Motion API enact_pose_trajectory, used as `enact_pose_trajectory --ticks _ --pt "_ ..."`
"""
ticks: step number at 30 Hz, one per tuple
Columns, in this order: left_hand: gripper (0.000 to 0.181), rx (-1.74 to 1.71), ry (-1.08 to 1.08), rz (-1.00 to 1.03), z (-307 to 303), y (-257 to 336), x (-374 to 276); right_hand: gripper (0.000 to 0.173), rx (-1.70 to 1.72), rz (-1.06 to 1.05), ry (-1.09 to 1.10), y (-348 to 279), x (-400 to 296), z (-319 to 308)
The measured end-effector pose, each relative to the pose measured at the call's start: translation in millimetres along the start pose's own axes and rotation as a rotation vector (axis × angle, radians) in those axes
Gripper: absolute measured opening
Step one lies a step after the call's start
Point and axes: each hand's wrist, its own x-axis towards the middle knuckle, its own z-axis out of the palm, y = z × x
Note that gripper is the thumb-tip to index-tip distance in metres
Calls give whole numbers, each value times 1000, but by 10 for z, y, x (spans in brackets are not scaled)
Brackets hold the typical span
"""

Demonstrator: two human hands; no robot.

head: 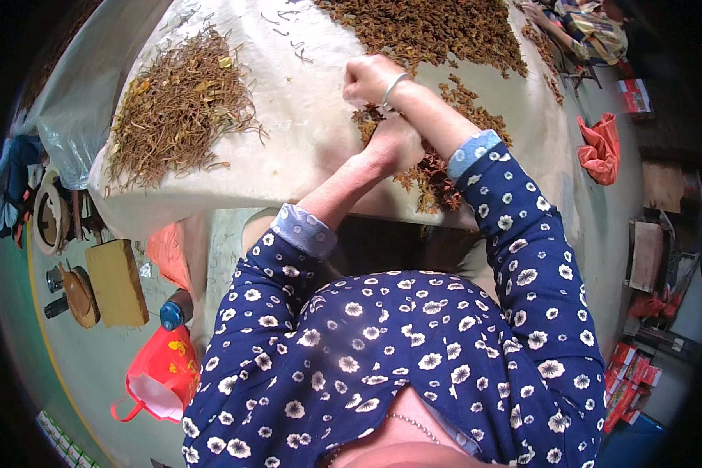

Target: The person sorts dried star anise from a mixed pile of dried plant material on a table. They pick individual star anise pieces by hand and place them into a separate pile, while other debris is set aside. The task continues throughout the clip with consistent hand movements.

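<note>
My left hand [396, 143] is curled low over a small heap of star anise [439, 181] near the table's front edge. My fingers there are turned away, so I cannot see whether they hold anything. Just beyond it my right hand [370, 81], with a pale bangle at the wrist, is curled into a loose fist above the cloth, its inside hidden. The forearms cross close together. Some star anise pieces [367, 117] lie between the two hands. A large pile of star anise [433, 29] spreads at the far side. Left of my hands is a heap of thin dry stems [181, 105].
A pale cloth [304, 158] covers the table. Another person's arm [553, 29] is at the far right. On the floor are an orange-red bag [599, 149], a red carrier bag [158, 374], a blue-capped bottle [175, 310] and a yellowish block [116, 284].
</note>
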Motion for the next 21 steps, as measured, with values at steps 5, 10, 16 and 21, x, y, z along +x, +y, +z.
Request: enact_pose_trajectory --ticks 5,10,16,21 --pt "16 -399 -78 -270 -355 119 150 19 1029 227 221 466 -630 -401" --pt "26 -1367 6 -606 -388 104 185 15 1210 273 251 589 -1217 -315" --pt "22 -1208 -35 -515 -244 117 207 12 1208 266 411 500 -1356 -72" --pt "17 -1192 52 -471 -211 115 196 10 1398 305 598 402 -1251 8"
